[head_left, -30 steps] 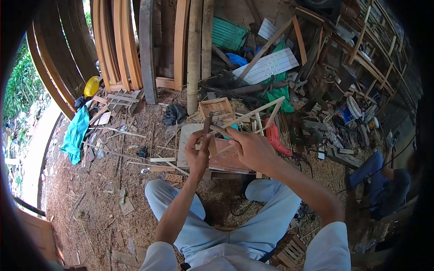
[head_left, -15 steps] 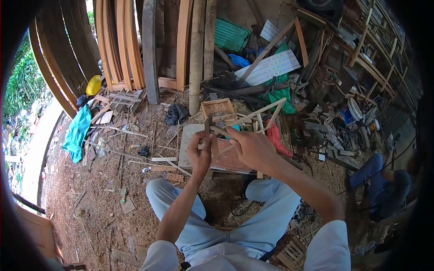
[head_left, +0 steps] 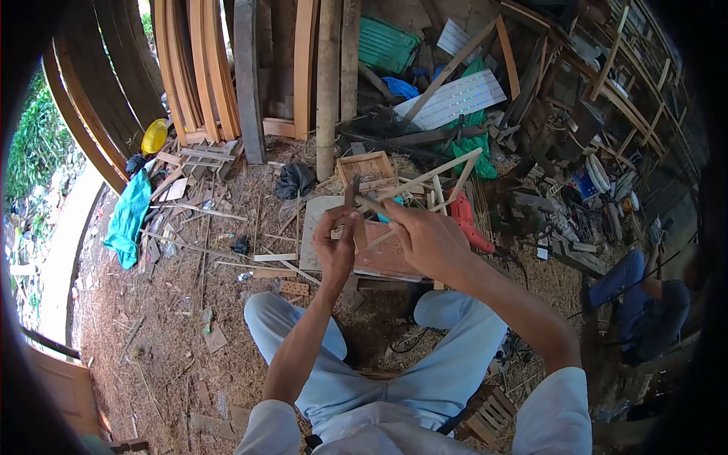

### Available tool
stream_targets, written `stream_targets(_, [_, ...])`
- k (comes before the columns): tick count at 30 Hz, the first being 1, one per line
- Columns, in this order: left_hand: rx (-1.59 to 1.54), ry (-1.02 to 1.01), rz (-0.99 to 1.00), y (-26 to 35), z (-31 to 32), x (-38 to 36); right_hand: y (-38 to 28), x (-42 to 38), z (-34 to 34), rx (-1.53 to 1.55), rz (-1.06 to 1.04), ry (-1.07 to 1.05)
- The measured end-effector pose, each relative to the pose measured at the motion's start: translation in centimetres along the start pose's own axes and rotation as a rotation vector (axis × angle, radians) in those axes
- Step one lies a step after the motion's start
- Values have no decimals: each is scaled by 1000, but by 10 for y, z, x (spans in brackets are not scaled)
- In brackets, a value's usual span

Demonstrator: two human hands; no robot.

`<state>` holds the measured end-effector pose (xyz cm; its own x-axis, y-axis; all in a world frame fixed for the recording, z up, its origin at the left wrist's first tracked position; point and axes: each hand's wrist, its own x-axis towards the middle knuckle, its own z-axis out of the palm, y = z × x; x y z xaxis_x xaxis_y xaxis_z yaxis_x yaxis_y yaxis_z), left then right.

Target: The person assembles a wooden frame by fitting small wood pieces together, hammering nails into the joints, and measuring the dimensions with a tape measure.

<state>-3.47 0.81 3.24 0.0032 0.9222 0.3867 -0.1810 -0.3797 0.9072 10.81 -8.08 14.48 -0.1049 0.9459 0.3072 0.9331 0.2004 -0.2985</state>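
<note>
My right hand (head_left: 426,233) is closed round the handle of a hammer (head_left: 352,189). The dark hammer head sits just above the fingertips of my left hand (head_left: 336,236). The left fingers are pinched together at a short wooden strip (head_left: 360,234); anything smaller between them is hidden. A frame of thin pale wood strips (head_left: 425,180) reaches from beside my hands toward the upper right. Below my hands lies a reddish-brown board (head_left: 390,256), with a paler board (head_left: 312,227) at its left.
A red power tool (head_left: 468,221) lies right of the board. Behind it stands a shallow wooden box (head_left: 365,167) beside a bamboo post (head_left: 326,98). A black plastic bag (head_left: 294,180) and wood scraps cover the shavings-strewn ground. Another person (head_left: 656,307) sits at the far right.
The hammer head has tilted and shifted slightly, with my right hand moving a little right. My left hand stays nearly in place. The view has shifted slightly.
</note>
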Motion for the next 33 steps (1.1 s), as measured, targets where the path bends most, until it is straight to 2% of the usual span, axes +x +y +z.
stream_targets(1, [43, -3, -24, 1, -1, 0, 0, 0, 0, -11, 13, -55])
stream_targets(4, [-1, -6, 57, -2, 0, -1, 1, -1, 0, 0, -9, 28])
stream_targets(8, [29, -2, 19, -4, -1, -3, -3, -5, 1, 41, 9, 15])
stream_targets(11, [35, -7, 19, -8, 0, 0, -4, -2, -6, -23, 65, -60])
stream_targets(13, [-6, -10, 50, -9, 0, -1, -3, -4, -6, 80, 39, 78])
stream_targets(14, [-4, -9, 51, -10, 0, -1, -2, -4, -5, 82, 37, 78])
stream_targets(16, [67, 16, 88, -6, 2, -2, -2, -8, -4, 8, 51, -17])
stream_targets(20, [59, -4, 55, -6, 1, -2, -2, -7, -7, -5, 68, -63])
stream_targets(22, [5, 7, 76, -5, 3, -3, 1, -4, -3, 18, -25, 78])
stream_targets(23, [7, 5, 79, -4, 2, -3, 2, -4, 0, 20, -26, 81])
stream_targets(25, [123, 3, 42, -1, 1, -4, 2, -7, 3, -48, 10, -55])
stream_targets(28, [14, 3, 51, -5, 3, -5, -1, -5, -3, -17, 17, -19])
stream_targets(33, [33, 14, 71, -9, 1, -7, -6, -6, -6, -23, 24, -34])
